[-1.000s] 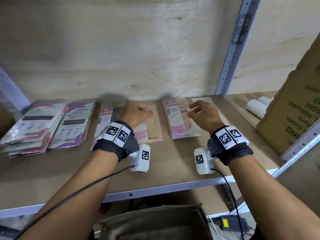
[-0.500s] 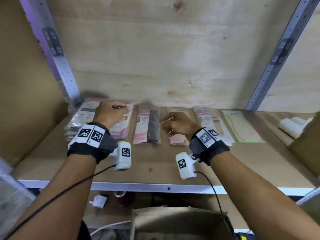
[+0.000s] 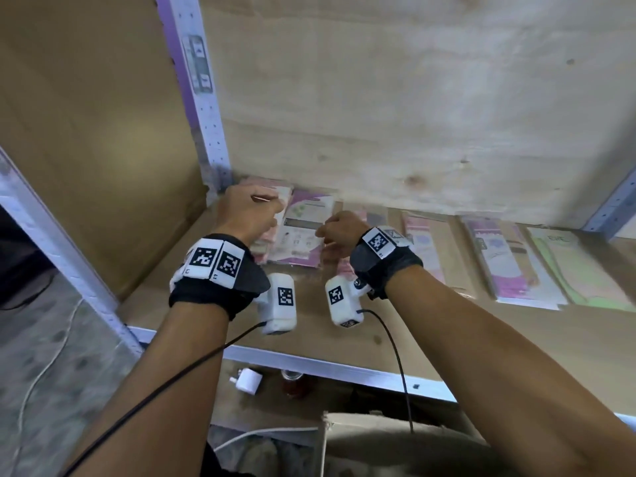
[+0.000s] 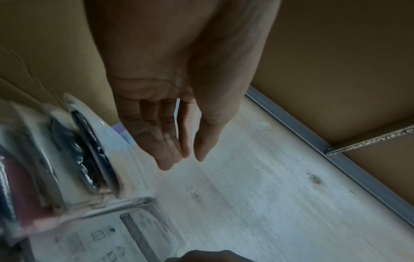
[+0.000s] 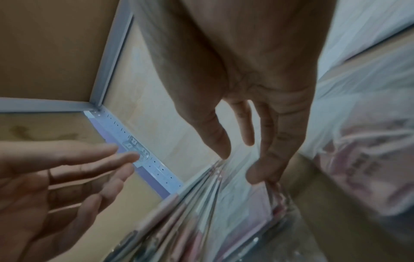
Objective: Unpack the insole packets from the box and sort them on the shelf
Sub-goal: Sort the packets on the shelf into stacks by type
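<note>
Plastic-wrapped packets [image 3: 303,235] look light, floppy and slick, so I judge they are best gripped by an edge or squared up from both sides. At the shelf's [image 3: 213,315] far left, the left hand [image 3: 246,215] hovers released beside the stack; the right hand [image 3: 339,228], fingers relaxed and straight, touches its right edge.

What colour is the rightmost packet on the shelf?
Pale green rightmost packet with white; clearest in the head view.

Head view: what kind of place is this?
Probably a stockroom or small warehouse: a slotted metal upright carries a wooden shelf, insole packets lie in a row on it, and a cardboard box sits below.
</note>
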### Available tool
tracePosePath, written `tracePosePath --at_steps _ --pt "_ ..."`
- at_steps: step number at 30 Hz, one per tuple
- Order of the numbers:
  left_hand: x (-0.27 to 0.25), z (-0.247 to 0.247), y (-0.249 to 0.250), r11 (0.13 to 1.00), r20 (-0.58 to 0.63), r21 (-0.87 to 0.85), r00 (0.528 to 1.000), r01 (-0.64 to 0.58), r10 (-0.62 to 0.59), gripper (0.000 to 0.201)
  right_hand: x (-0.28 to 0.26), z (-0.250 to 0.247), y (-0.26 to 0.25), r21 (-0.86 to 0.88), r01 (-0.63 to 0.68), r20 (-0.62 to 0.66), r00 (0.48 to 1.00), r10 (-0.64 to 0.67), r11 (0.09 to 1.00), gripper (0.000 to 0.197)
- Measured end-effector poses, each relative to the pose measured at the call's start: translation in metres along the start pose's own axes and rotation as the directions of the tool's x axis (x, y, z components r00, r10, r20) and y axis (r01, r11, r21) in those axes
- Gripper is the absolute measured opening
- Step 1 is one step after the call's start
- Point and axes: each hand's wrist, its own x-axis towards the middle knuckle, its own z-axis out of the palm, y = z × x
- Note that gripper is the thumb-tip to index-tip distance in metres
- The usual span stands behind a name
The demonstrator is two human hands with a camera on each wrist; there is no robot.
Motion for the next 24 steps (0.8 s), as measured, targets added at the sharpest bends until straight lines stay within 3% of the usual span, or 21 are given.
tracePosePath --at_steps 2,5,10,15,19,24 --pt "0.0 0.0 0.0 1.0 -0.003 0.005 1.0 -0.006 0.006 0.016 0.004 0.003 -0.002 0.058 -0.033 -0.016 0.999 0.034 0.998 0.016" --pt "0.001 0.0 0.0 1.0 0.001 -0.004 1.0 -0.004 0.004 0.015 0.004 0.007 -0.008 0.073 -0.057 -0.038 0.998 0.06 0.996 0.027" --pt "0.0 0.0 0.0 1.0 0.006 -0.019 1.0 0.008 -0.008 0.015 -0.003 0.011 -0.005 0.109 -0.148 0.07 0.988 0.141 0.983 0.016" --pt "-0.003 0.003 0.001 0.998 0.013 -0.049 0.999 0.04 -0.039 0.007 -0.015 0.0 0.003 0.189 -0.066 0.015 0.998 0.064 0.98 0.009" --pt "-0.007 0.015 0.002 0.997 0.042 -0.05 0.997 0.06 -0.058 0.018 -0.03 -0.024 0.012 0.241 -0.021 -0.043 0.999 0.033 0.97 0.017" --pt "-0.016 0.029 0.007 0.989 0.052 -0.089 0.992 0.12 -0.115 0.01 -0.038 -0.029 0.024 0.182 0.008 0.015 1.0 -0.011 0.983 0.004"
